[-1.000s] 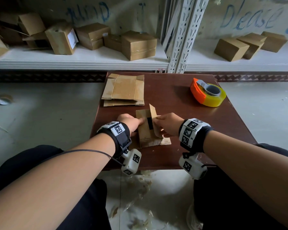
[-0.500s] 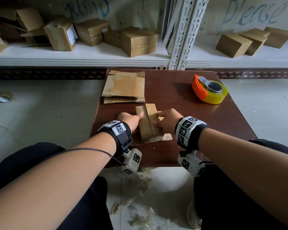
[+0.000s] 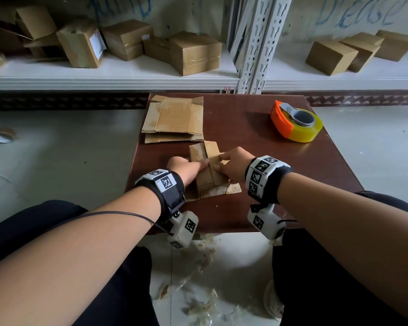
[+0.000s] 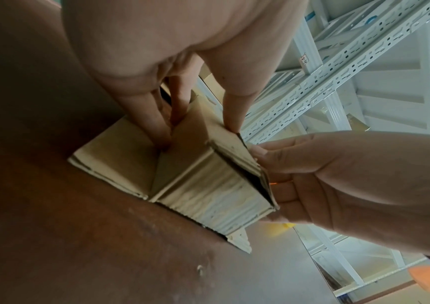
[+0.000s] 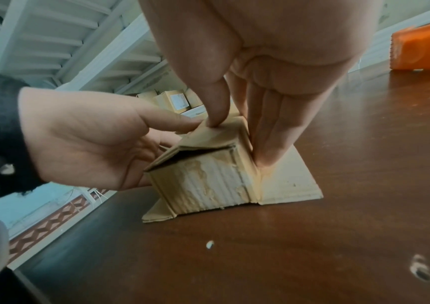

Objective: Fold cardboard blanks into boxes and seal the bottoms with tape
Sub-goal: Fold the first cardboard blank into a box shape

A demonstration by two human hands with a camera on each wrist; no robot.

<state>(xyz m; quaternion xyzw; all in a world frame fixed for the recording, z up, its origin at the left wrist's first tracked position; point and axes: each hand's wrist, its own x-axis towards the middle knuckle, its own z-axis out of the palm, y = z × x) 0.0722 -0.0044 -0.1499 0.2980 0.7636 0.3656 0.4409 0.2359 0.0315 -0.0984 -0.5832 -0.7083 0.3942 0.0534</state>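
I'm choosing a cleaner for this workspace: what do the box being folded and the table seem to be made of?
The box: corrugated cardboard, matte brown; its torn near face shows pale ribbed fluting where the outer paper peeled. The table: seemingly wood or wood-look laminate, dark reddish-brown with a slight sheen; chips show lighter material beneath, so which one is unclear.
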